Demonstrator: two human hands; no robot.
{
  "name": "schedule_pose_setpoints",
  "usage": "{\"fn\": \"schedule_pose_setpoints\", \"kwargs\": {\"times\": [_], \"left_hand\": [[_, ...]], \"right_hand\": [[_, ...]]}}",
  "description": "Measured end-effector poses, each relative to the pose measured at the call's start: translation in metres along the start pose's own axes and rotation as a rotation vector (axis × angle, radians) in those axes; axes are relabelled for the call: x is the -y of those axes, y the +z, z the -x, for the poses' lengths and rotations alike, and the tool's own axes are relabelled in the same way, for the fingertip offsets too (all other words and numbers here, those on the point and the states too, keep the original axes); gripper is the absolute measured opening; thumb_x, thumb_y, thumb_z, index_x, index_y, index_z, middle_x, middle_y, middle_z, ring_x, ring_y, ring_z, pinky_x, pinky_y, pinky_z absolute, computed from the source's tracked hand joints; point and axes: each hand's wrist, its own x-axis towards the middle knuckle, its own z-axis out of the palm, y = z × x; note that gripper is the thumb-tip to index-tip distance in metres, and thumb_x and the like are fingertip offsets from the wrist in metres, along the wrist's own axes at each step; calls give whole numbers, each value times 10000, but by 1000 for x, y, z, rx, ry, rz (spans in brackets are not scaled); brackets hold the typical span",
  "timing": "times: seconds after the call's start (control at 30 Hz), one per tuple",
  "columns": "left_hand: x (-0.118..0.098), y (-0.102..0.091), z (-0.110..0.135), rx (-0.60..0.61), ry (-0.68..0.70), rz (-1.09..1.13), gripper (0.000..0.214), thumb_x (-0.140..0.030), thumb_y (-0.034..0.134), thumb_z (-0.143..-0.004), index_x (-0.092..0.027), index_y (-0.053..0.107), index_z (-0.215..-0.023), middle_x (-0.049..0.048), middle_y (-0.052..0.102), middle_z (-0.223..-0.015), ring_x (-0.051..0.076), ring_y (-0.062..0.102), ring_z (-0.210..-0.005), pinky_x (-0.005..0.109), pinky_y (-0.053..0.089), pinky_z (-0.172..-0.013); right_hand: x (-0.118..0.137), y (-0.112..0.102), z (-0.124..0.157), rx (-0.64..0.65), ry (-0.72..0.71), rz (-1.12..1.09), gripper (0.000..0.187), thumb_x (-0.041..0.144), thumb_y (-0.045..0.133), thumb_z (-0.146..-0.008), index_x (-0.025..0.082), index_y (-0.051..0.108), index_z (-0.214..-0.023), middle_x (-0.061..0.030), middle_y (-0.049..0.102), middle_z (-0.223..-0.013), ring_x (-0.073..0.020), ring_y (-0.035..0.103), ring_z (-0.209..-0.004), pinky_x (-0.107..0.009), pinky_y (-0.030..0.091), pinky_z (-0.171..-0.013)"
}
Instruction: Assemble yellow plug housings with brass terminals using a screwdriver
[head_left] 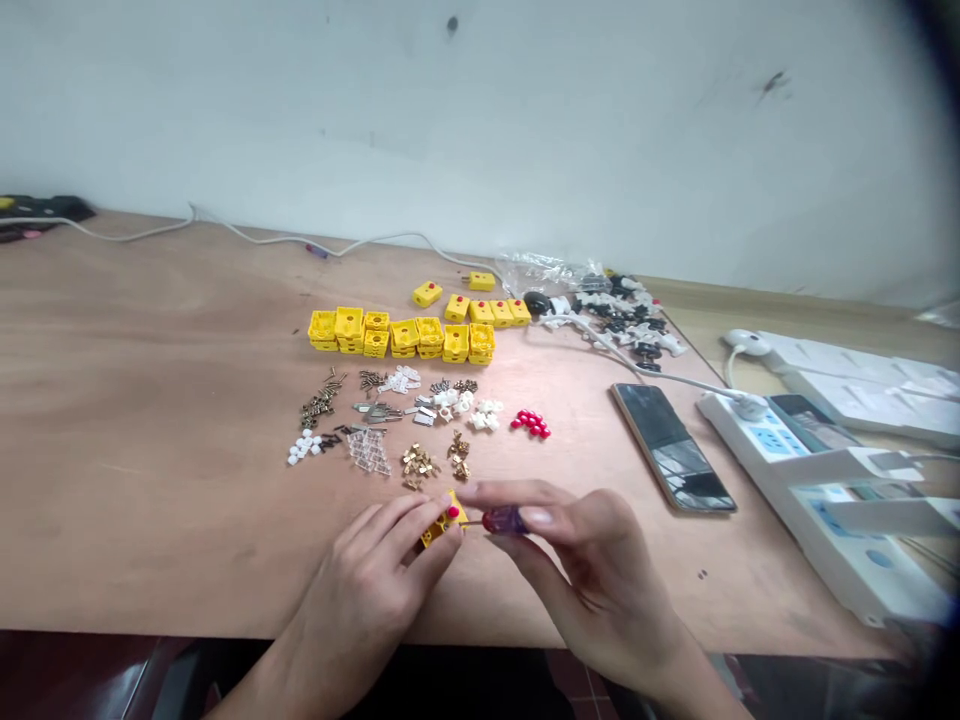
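Observation:
Near the table's front edge, my left hand [386, 565] grips a small yellow plastic housing [452, 500] with a red button on top. Part of the housing is hidden under the fingers. My right hand [600, 560] holds a screwdriver [506, 519] by its dark red and purple handle. The screwdriver's thin shaft points left, and its tip meets the right side of the housing. Just beyond my hands lie small brass parts [418, 462], clear plastic pieces [369, 452] and red buttons [531, 424].
Stacked yellow shells [405, 335] stand in a row behind the small parts, with closed yellow housings [480, 310] beyond. Black and white parts [626, 315] are heaped at the back right. A phone [673, 445] and white power strips [795, 470] lie right; a white cable [637, 355] crosses there.

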Motion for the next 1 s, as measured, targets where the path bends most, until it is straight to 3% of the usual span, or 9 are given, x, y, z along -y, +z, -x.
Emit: {"fn": "schedule_pose_setpoints", "kwargs": {"times": [0.2,0.33,0.43,0.5,0.6,0.73,0.8,0.9,1.0], "left_hand": [[0,-1,2,40,4,-5,232,-163,472,-1070,-108,666,-1185,132,720,-1175,285,691,-1055,427,640,-819],[1,3,4,23,-19,13,203,-177,527,-1053,-124,662,-1195,116,718,-1180,281,686,-1051,428,635,-825],[1,4,5,3,-16,7,188,-150,538,-1042,-134,673,-1172,109,720,-1174,280,687,-1041,434,633,-825],[0,3,5,19,-5,-7,205,-144,529,-1043,-132,675,-1187,118,718,-1179,284,686,-1047,436,634,-821],[0,2,4,48,-5,-8,230,-146,508,-1051,-129,667,-1216,127,711,-1197,282,684,-1056,427,637,-814],[1,3,5,52,-40,19,192,-184,534,-1049,-136,669,-1177,112,710,-1188,279,680,-1063,436,638,-829],[0,3,5,44,-52,36,178,-180,543,-1045,-138,669,-1165,108,711,-1183,279,679,-1061,445,639,-832],[0,2,4,47,-31,25,212,-153,529,-1045,-131,662,-1209,122,702,-1209,286,677,-1070,455,645,-831],[0,1,5,57,-32,38,266,-152,469,-1068,-122,643,-1268,131,695,-1221,281,671,-1098,451,648,-851]], "right_hand": [[-5,6,-3,-199,-122,116,708,-110,740,-778,385,566,-1254,30,620,-1013,-135,698,-874,-306,665,-762],[-4,1,-1,-24,-30,50,702,-103,577,-887,388,451,-1372,-34,647,-1251,-202,678,-1157,-401,650,-879],[-5,-2,-2,16,-24,12,706,-123,499,-910,409,446,-1372,-22,669,-1239,-181,699,-1123,-327,662,-782],[-8,-2,-4,-68,-58,44,709,-125,602,-862,407,513,-1322,11,666,-1095,-151,714,-969,-284,662,-719],[-9,-1,-5,-202,-109,69,738,-127,739,-760,393,576,-1258,54,602,-939,-118,660,-811,-333,674,-816],[-4,-1,-1,-47,-9,35,684,-98,592,-880,396,479,-1340,-19,643,-1260,-194,664,-1157,-476,621,-986],[-3,0,-1,3,19,16,673,-103,502,-920,396,448,-1368,-39,638,-1338,-206,652,-1236,-446,637,-953],[-5,4,-4,-101,-46,31,691,-109,590,-877,410,523,-1329,15,686,-1095,-155,723,-990,-347,674,-826],[-7,3,-6,-223,-89,71,715,-100,699,-810,421,576,-1284,46,643,-986,-135,696,-865,-383,675,-854]]}}
